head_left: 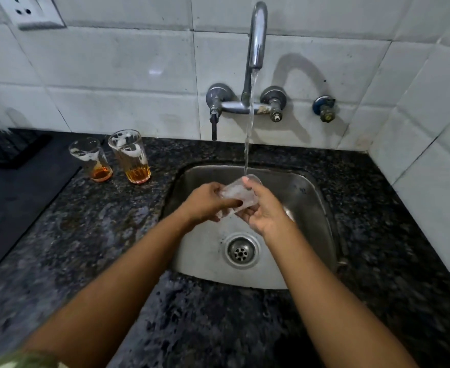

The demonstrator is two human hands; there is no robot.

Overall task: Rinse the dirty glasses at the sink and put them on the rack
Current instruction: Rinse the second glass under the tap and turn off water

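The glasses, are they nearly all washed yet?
Not yet. No finished glass shows; the dark rack at the left edge looks blurred. In hand: both the left hand and right hand hold one glass under the running tap over the sink. Left: two glasses with orange dregs, the shorter and the taller, wait on the counter.

White tiled wall (pixel 117 62) meets a dark speckled granite counter (pixel 378 208).

A wall socket (pixel 34 10) sits above a dark mat (pixel 19 187)
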